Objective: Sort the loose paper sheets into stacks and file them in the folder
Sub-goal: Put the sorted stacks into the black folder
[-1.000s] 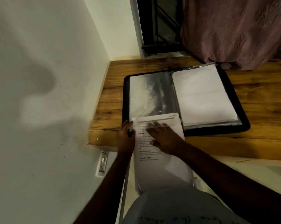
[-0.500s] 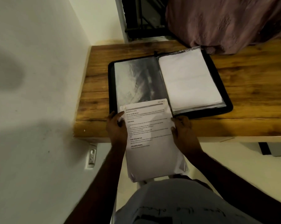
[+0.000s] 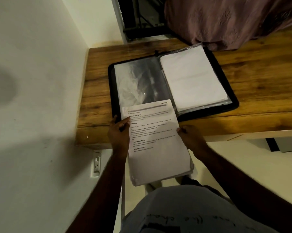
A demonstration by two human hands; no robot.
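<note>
A black zip folder (image 3: 232,100) lies open on the wooden desk (image 3: 98,91). Its left page is a shiny clear plastic sleeve (image 3: 138,81); its right side holds a thick stack of white sheets (image 3: 190,78) in sleeves. A stack of printed paper sheets (image 3: 155,142) overlaps the folder's lower left corner and hangs out over the desk's front edge toward me. My left hand (image 3: 119,132) grips the stack's left edge, thumb on top. My right hand (image 3: 191,138) grips the right edge.
A white wall (image 3: 32,98) runs along the desk's left side, with a power socket (image 3: 96,163) below the desk. Pink fabric (image 3: 234,19) hangs over the desk's back right. Bare wood extends to the right of the folder.
My right hand has moved from lying flat on top of the sheets to gripping their right edge. The stack now hangs further out over the desk's front edge.
</note>
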